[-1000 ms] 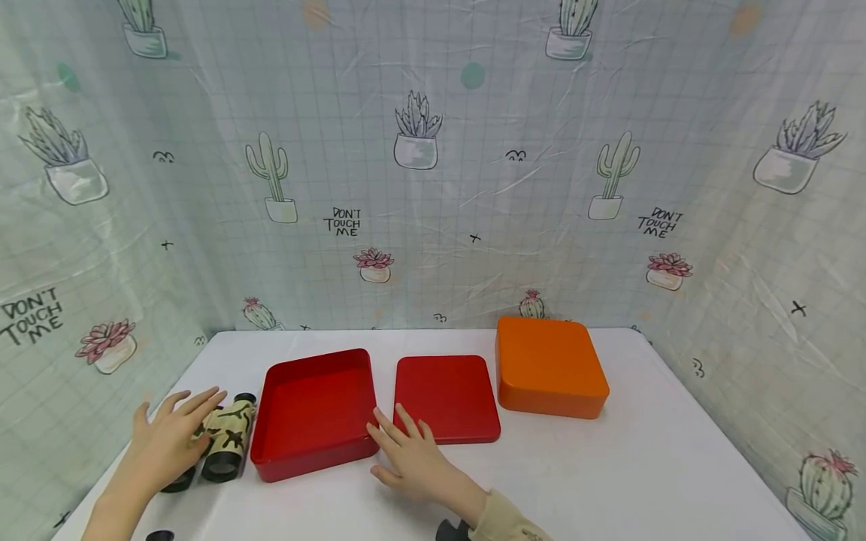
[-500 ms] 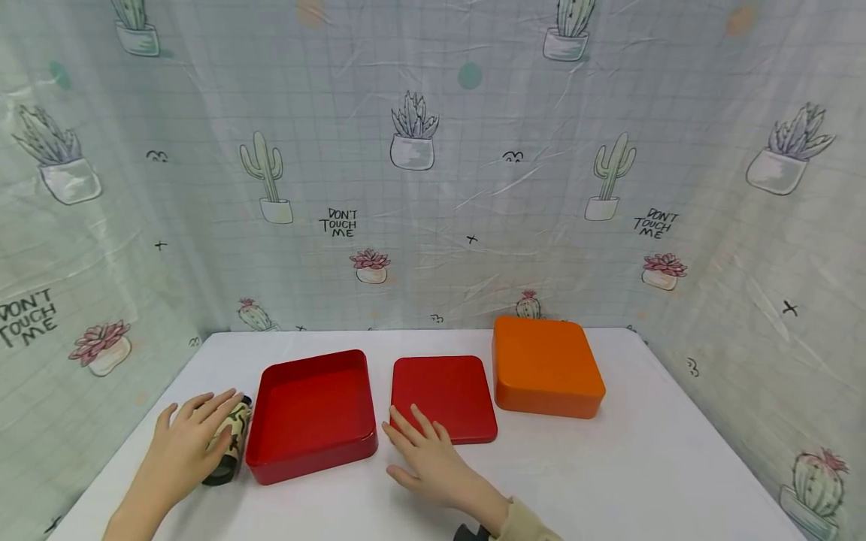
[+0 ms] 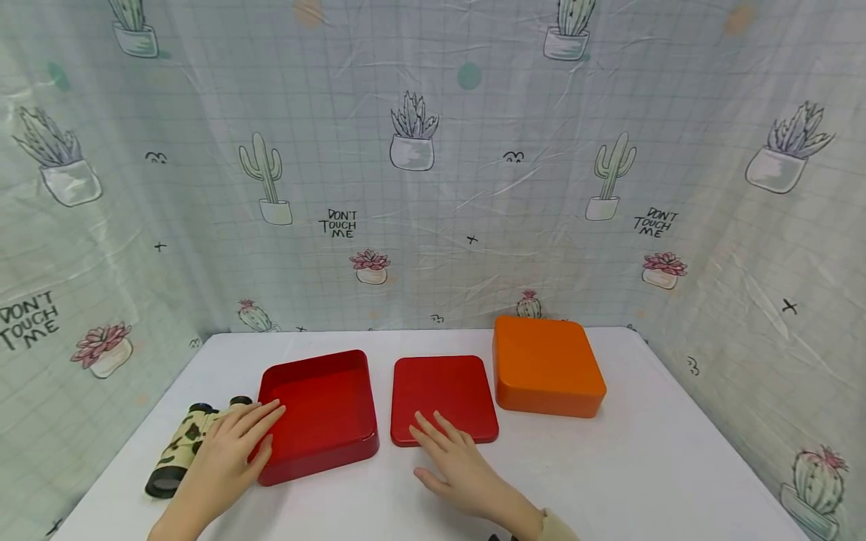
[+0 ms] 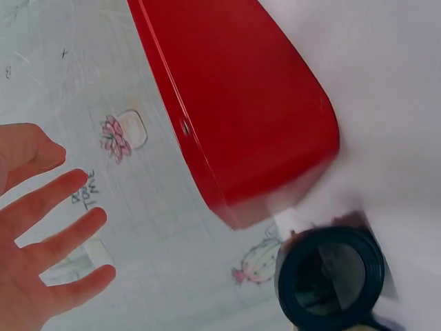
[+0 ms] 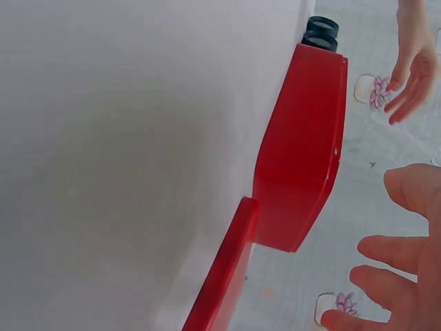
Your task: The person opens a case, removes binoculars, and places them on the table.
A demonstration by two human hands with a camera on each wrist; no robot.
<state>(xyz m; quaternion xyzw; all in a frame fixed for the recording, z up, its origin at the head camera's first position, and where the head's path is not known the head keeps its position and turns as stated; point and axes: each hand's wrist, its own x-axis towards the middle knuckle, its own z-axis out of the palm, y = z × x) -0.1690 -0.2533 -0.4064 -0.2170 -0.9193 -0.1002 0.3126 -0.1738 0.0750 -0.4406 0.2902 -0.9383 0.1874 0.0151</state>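
My left hand (image 3: 226, 458) hovers with spread fingers over the left edge of an open red box (image 3: 325, 413). In the left wrist view the same hand (image 4: 48, 238) stands apart from the red box (image 4: 241, 103). Partly behind it lie camouflage-patterned binoculars (image 3: 177, 451), one dark lens ring of the binoculars (image 4: 331, 276) facing the left wrist camera. My right hand (image 3: 467, 473) is open and holds nothing; its fingertips overlap the near edge of a flat red lid (image 3: 443, 394) in the head view. The right wrist view has this hand (image 5: 406, 269) raised beside the box.
An orange box-shaped piece (image 3: 548, 368) sits at the back right of the white table (image 3: 643, 466). Behind and at both sides hangs a cactus-print cloth (image 3: 440, 195). The red box and the lid lie side by side with a narrow gap.
My left hand has moved right, from above the binoculars to the red box's left edge, uncovering much of them. My right hand has shifted right and slightly nearer. The boxes, lid and binoculars stay put.
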